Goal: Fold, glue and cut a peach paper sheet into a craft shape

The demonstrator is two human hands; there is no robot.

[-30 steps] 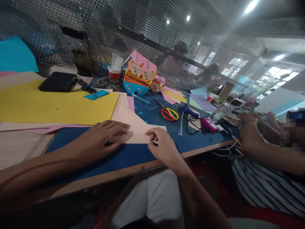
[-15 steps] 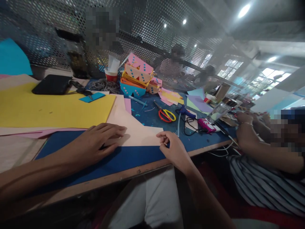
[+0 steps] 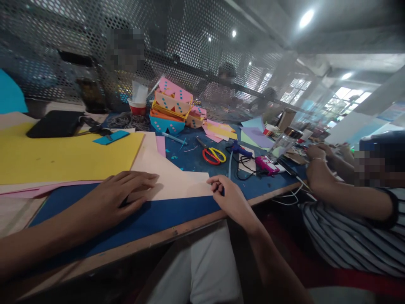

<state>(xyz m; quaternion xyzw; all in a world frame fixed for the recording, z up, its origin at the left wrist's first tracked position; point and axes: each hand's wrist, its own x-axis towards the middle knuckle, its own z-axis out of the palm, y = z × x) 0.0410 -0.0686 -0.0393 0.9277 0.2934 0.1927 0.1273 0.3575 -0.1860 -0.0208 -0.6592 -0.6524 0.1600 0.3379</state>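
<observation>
A pale peach sheet of paper (image 3: 179, 184) with an angled cut edge lies on the blue tabletop in front of me. My left hand (image 3: 125, 194) rests on its left part, fingers stretched out and palm down. At the sheet's right end, my right hand (image 3: 228, 197) has its fingers curled and closed at the corner; the fingertips and thumb meet the paper there. Part of the sheet's left side runs beneath a large yellow sheet (image 3: 72, 158). Beyond the peach paper lie scissors (image 3: 214, 155) with one red and one yellow handle.
Behind are a stack of decorated paper pieces (image 3: 173, 103), a red-and-white cup (image 3: 137, 107), grey cord (image 3: 128, 121) and a black pouch (image 3: 55, 123). Rightward sit a blue glue gun (image 3: 242, 149), a pink device (image 3: 267, 165) and a jar (image 3: 286, 142). A person's arm (image 3: 344, 190) rests at the right.
The view has shifted slightly, so the items behind appear lower and further left. Both hands stay on the peach paper, with hardly any change in their pose.
</observation>
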